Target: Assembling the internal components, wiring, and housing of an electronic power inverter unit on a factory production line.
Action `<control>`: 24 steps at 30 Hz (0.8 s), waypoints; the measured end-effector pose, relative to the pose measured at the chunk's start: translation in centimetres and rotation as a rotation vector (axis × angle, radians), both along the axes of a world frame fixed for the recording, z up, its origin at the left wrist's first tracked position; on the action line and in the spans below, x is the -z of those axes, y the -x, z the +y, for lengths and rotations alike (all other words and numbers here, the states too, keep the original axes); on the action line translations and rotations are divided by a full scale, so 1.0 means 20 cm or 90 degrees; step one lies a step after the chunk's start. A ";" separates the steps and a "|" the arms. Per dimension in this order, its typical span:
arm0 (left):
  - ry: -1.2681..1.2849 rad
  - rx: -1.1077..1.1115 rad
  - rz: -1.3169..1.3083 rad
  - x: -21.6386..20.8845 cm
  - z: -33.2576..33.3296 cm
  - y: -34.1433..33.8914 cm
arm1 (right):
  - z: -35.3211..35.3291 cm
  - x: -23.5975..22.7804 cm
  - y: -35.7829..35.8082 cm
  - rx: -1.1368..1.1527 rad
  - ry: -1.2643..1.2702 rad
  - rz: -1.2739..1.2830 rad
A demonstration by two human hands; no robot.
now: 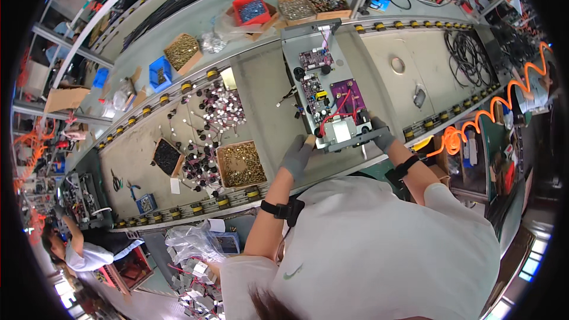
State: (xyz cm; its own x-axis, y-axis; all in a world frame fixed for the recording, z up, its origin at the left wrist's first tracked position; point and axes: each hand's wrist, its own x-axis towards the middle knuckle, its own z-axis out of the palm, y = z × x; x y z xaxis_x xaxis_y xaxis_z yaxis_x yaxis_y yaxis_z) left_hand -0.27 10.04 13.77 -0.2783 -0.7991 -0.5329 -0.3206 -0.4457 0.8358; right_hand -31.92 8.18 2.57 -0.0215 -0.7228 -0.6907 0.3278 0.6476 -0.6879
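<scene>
Grey metal chassis [339, 76] spans the carrier plate [267, 92] toward its near edge, circuit boards [348, 98] face-up, your left hand [298, 155] clamped on its near-left corner, right hand [382, 135] on its near-right, presumably steadying it without pressing components.

The head camera, left of a side-by-side pair, looks down from the wearer's head. The shirt [379, 249] is nearest the lens. The left hand [299, 157], right hand [382, 134] and chassis [341, 86] sit at middle range, the counter [204, 24] farther off. The fisheye field bends straight edges and takes in a co-worker [89, 256] at lower left.
</scene>
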 end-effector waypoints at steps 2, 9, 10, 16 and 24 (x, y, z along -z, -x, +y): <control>-0.037 0.000 0.050 0.04 -0.04 0.15 | -0.05 -0.23 0.02 0.088 0.129 -0.225; -0.256 -0.014 0.248 0.39 -0.21 0.45 | 0.04 -0.46 0.28 0.021 0.164 -0.196; -0.252 -0.005 0.246 0.37 -0.22 0.46 | 0.06 -0.45 0.31 0.028 0.170 -0.195; -0.221 -0.032 0.198 0.29 -0.10 0.28 | 0.21 -0.53 0.12 -0.147 0.221 -0.065; -0.104 0.162 -0.111 -0.03 -0.11 0.03 | -0.02 -0.60 0.18 -0.274 0.201 0.513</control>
State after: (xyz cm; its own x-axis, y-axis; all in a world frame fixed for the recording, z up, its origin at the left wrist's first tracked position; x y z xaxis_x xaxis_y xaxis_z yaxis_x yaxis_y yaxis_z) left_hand -0.89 7.85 14.43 -0.3502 -0.6161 -0.7055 -0.5707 -0.4569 0.6823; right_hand -35.62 7.80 14.61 -0.0938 -0.9292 -0.3574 -0.5408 0.3489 -0.7654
